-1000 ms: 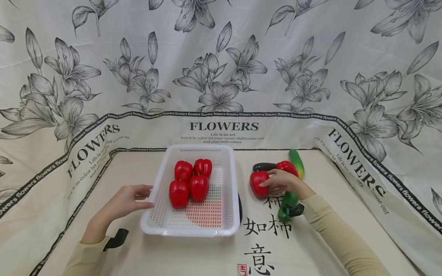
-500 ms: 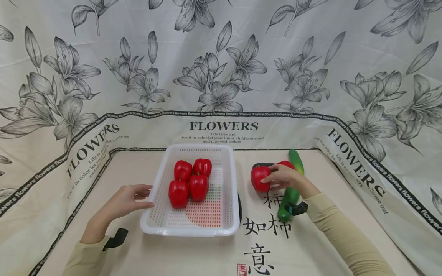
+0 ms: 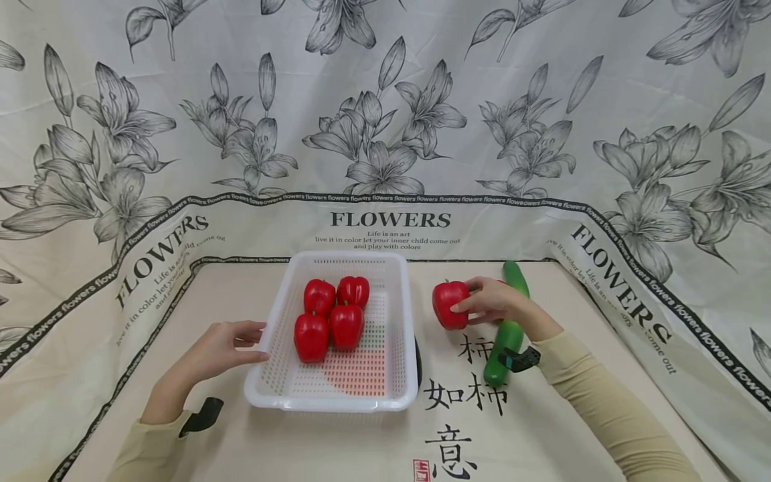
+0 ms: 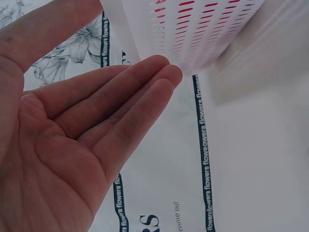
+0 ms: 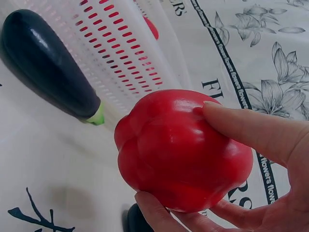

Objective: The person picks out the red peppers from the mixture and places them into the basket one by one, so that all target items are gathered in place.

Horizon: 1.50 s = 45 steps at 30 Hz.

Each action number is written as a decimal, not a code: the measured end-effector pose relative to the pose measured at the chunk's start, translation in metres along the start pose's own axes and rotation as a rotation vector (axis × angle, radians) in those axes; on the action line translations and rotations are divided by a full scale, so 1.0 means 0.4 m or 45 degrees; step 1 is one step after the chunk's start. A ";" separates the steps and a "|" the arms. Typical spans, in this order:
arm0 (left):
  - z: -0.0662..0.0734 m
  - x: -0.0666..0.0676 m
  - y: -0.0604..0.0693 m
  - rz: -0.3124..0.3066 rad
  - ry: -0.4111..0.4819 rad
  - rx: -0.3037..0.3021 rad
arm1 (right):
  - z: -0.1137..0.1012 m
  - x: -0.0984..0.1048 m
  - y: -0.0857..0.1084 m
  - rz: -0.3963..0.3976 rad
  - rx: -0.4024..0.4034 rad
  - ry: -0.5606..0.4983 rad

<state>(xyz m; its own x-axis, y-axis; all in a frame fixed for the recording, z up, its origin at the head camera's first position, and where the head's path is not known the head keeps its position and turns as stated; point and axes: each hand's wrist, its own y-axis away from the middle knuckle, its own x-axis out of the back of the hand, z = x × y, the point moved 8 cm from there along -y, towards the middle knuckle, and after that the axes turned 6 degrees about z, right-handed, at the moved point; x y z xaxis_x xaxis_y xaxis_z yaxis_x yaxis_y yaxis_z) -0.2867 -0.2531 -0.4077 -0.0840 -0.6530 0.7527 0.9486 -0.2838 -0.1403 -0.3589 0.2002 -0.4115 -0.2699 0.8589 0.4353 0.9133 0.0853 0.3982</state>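
Observation:
My right hand (image 3: 490,300) grips a red bell pepper (image 3: 450,304), thumb on one side and fingers round the other. In the right wrist view this glossy pepper (image 5: 183,150) is held above the table. To the left stands a white perforated basket (image 3: 337,406) with several red bell peppers (image 3: 347,327) inside. My left hand (image 3: 225,348) is at the basket's left side, its fingers extended and its thumb at the rim. The left wrist view has the open palm (image 4: 63,159) beside the basket wall (image 4: 193,29); whether the fingertips touch it is unclear.
A dark eggplant (image 5: 48,63) lies against the basket's right side. Green cucumber shapes (image 3: 504,351) lie under and beyond my right forearm, partly hidden. Another dark rounded thing (image 5: 136,220) shows below the held pepper. A floral cloth wall (image 3: 385,134) encloses the table.
My right hand has raised the bell pepper slightly, moving first right, then back left. It now covers most of the red thing and the dark thing behind. The left hand stays put.

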 end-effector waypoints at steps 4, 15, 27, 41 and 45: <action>-0.001 0.000 -0.001 0.006 0.002 -0.006 | -0.025 -0.010 0.014 -0.010 0.012 -0.011; -0.001 -0.001 -0.001 -0.005 0.013 -0.006 | -0.081 -0.028 0.046 -0.029 0.081 0.046; 0.000 -0.002 0.004 -0.012 0.028 -0.011 | -0.129 -0.070 0.058 -0.084 0.127 0.091; -0.003 -0.004 0.003 -0.011 0.039 -0.012 | -0.184 -0.116 0.064 -0.116 0.147 0.069; -0.004 -0.003 0.003 -0.010 0.034 -0.006 | -0.200 -0.135 0.067 -0.130 0.155 0.056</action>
<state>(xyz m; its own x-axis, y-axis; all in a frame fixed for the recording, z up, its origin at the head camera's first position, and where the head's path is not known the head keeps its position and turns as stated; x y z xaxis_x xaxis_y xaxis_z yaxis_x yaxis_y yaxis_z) -0.2858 -0.2537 -0.4097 -0.0995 -0.6695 0.7362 0.9463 -0.2923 -0.1379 -0.3443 0.1159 -0.3596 -0.3740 0.8197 0.4338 0.9099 0.2338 0.3427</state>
